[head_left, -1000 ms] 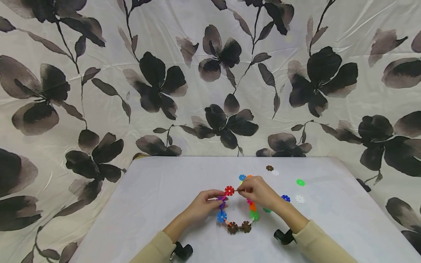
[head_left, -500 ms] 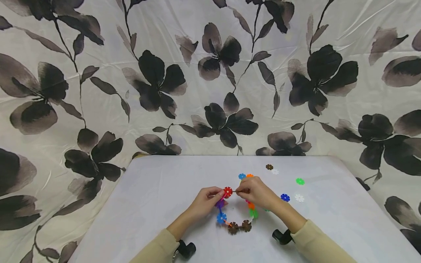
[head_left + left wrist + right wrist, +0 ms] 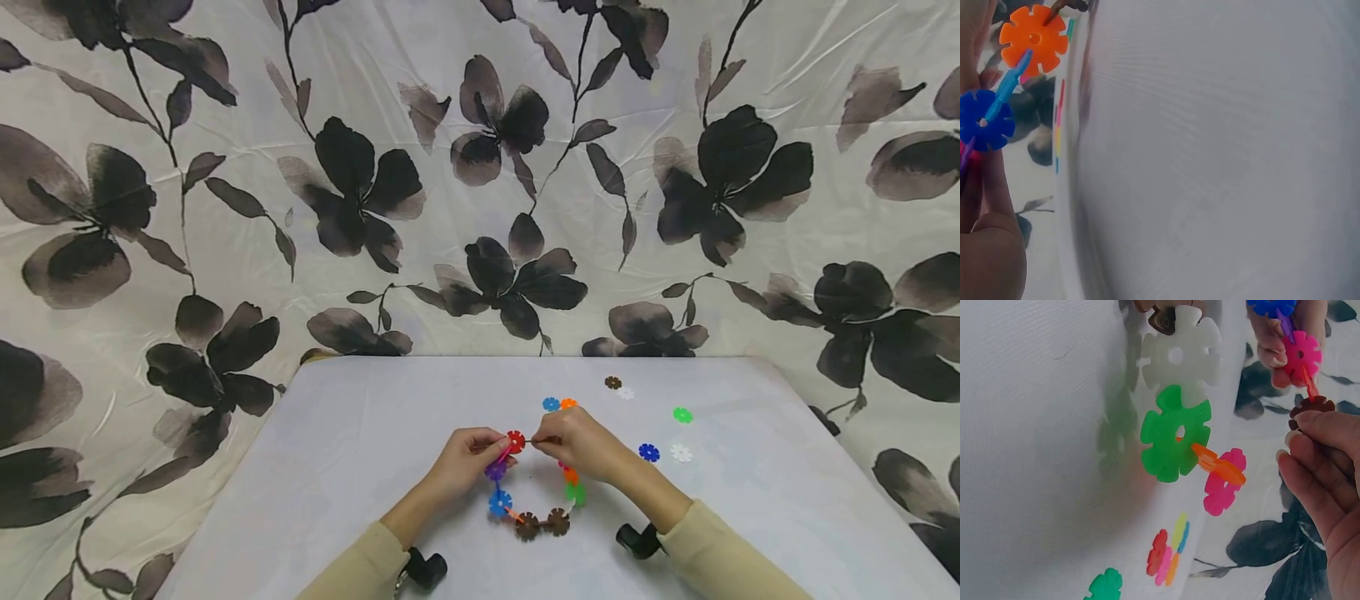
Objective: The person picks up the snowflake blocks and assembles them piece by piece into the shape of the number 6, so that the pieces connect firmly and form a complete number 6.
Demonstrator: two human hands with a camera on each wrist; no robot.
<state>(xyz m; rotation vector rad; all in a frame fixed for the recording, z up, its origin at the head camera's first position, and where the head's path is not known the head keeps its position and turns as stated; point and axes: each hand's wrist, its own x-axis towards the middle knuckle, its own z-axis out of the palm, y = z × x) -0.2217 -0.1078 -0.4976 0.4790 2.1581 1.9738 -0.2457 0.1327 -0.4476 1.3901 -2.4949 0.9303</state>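
A chain of notched plastic snowflake discs hangs in a loop between both hands, including blue (image 3: 500,502), brown (image 3: 527,526) and green (image 3: 575,493) discs. My left hand (image 3: 468,462) holds the chain's upper left part, by the red disc (image 3: 516,442) and the purple disc (image 3: 495,471). My right hand (image 3: 577,437) pinches a brown disc (image 3: 1311,412) between thumb and fingers. In the right wrist view, that disc meets a red disc seen edge-on, which is slotted into a pink disc (image 3: 1302,355). The chain's other end, a pink disc (image 3: 1225,481), hangs near my right hand.
Loose discs lie on the white table (image 3: 360,417): brown (image 3: 613,382), bright green (image 3: 682,415), dark blue (image 3: 649,452) and white (image 3: 681,453). Behind my right hand lie a blue disc (image 3: 551,404) and an orange disc (image 3: 568,403). A floral cloth (image 3: 495,275) hangs behind.
The red disc, with the brown one joined to it, has shifted slightly left and down. My left fingers have closed in nearer the red disc, and my right hand has followed a little left.
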